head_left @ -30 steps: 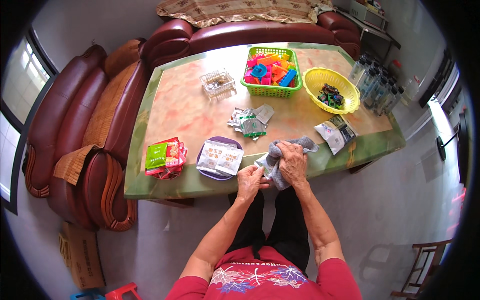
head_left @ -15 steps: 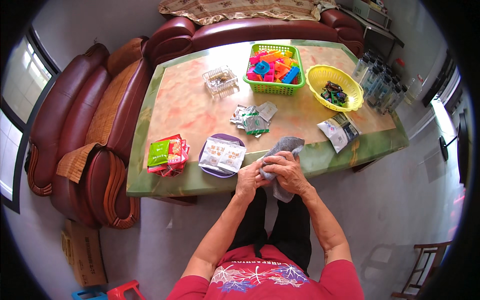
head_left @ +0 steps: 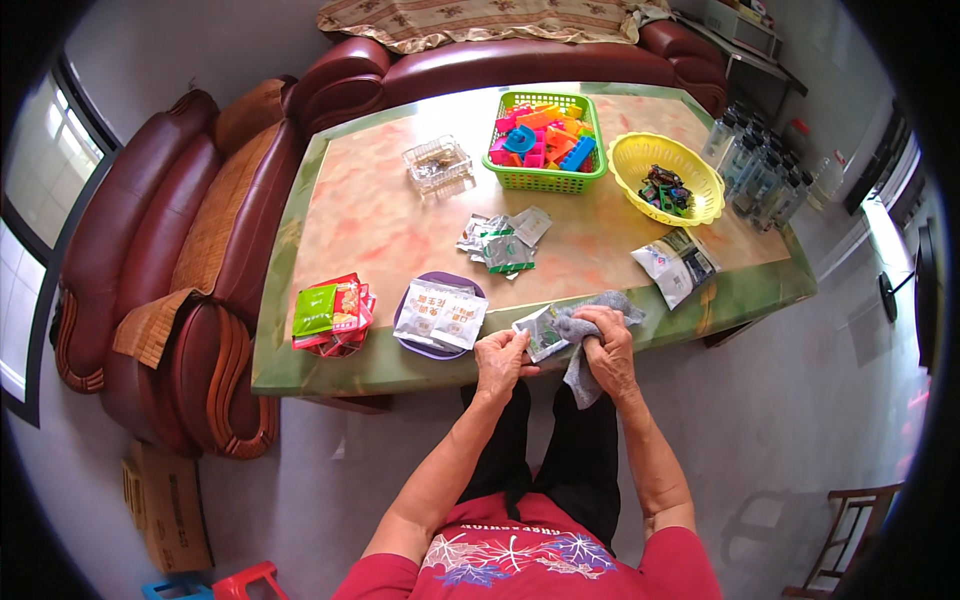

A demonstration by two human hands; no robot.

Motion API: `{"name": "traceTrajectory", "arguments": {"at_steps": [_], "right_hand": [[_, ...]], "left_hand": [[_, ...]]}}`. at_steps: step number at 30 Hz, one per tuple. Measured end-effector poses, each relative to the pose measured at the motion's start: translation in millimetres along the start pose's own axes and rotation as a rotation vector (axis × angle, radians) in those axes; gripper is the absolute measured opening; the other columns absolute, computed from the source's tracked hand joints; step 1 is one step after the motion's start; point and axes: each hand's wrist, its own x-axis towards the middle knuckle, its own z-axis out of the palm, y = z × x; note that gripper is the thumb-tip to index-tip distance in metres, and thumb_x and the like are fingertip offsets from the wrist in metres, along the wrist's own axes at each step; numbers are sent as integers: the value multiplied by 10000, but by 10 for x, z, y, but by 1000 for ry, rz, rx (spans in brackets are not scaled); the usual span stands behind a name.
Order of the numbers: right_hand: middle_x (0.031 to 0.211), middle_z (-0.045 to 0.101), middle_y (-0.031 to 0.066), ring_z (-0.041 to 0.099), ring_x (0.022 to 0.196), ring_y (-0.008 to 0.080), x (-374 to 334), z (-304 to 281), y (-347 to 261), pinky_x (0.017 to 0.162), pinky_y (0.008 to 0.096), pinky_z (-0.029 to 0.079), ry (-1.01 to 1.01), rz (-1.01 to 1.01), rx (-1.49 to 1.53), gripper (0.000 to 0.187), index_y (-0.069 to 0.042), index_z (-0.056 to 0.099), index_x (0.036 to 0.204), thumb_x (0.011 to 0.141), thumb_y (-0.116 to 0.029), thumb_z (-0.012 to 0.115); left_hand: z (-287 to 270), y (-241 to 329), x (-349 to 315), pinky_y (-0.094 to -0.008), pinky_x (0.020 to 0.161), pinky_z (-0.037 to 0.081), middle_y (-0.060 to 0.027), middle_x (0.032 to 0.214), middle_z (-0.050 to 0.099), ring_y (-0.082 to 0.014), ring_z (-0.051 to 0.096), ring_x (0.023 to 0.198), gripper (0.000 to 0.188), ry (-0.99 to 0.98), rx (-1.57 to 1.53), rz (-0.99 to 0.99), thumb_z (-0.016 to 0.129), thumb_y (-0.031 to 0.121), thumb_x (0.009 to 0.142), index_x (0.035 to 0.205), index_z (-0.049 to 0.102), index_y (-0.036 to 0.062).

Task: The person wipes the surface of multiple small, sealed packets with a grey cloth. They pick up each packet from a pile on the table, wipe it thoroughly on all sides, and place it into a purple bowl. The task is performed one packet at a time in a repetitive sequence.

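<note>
At the near edge of the table, my left hand [head_left: 499,364] pinches the left end of a small silver-and-green sachet [head_left: 541,334]. My right hand [head_left: 610,352] is closed on a grey cloth [head_left: 582,382], which covers the sachet's right end and trails below the fingers. Left of my hands, white packets [head_left: 440,316] lie on a purple dish [head_left: 427,352]. Beyond them is a loose pile of silver and green sachets [head_left: 508,243]. A larger white-and-dark packet [head_left: 675,268] rests to the right, near the table edge.
Red and green packets [head_left: 331,314] are stacked at the table's left. Farther back stand a clear plastic basket [head_left: 437,166], a green basket [head_left: 545,181] of colourful blocks and a yellow bowl [head_left: 628,163] holding small dark items. Several bottles [head_left: 757,172] crowd the right edge.
My hands have moved apart, the right one shifting right with the cloth. The sachet, hidden by the cloth and fingers before, now shows between them.
</note>
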Motion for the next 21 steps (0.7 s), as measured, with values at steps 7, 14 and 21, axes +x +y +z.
{"name": "traceTrajectory", "arguments": {"at_steps": [7, 14, 21], "right_hand": [[1314, 593, -41, 497, 1173, 231, 33, 247, -8, 959, 452, 356, -361, -146, -346, 479, -173, 647, 1177, 711, -83, 592], [1285, 593, -24, 498, 1154, 234, 139, 308, 173, 942, 490, 371, -66, 9, -663, 436, -144, 639, 1178, 744, -123, 605], [1189, 650, 30, 526, 1113, 260, 89, 375, -107, 945, 465, 373, -253, -266, -289, 455, -172, 653, 1155, 713, -92, 585]], "left_hand": [[38, 32, -41, -283, 519, 592, -76, 836, 691, -132, 674, 645, 230, -15, -17, 23, 590, 191, 966, 935, 669, -23], [40, 20, -40, -264, 499, 593, -37, 764, 644, -87, 605, 569, 199, -16, -39, 1, 629, 177, 942, 879, 655, -10], [-59, -1, -5, -258, 520, 572, -46, 801, 659, -97, 632, 618, 211, -83, 2, 46, 599, 200, 959, 891, 667, 11]]}}
